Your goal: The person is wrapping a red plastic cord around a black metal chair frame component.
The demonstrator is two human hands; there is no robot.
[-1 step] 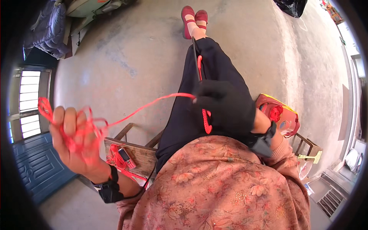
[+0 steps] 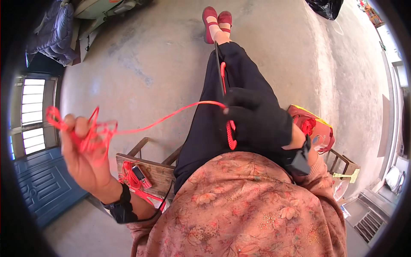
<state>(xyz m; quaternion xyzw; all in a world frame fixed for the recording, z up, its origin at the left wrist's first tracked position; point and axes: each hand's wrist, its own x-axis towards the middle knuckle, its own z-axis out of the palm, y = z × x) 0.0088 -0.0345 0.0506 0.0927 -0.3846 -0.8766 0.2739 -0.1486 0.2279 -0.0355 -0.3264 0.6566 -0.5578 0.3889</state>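
Note:
Thin red cord (image 2: 165, 115) runs in a slack curve between my hands. My bare left hand (image 2: 87, 154), raised at the left, is closed around a loose bundle of it, with loops sticking out past the fingers. In a black glove, my right hand (image 2: 257, 120) is over my lap, its fingertips pinched on the cord's other end. Beneath that hand lies a red braided strip (image 2: 231, 139) along my thighs, partly covered by the glove. A slim black rod (image 2: 220, 64) extends from there toward my feet; I cannot tell whether the right hand also grips it.
On the wooden bench (image 2: 158, 173) at my left lie more red cord (image 2: 128, 175) and a small phone (image 2: 140, 174). At my right stands a red bag (image 2: 323, 132) holding a roll of red cord (image 2: 307, 125). A black plastic bag (image 2: 325, 8) is on the floor far right.
My right hand has shifted slightly to the right with the cord end. My left hand has moved a little to the right, and the loops in it have changed shape.

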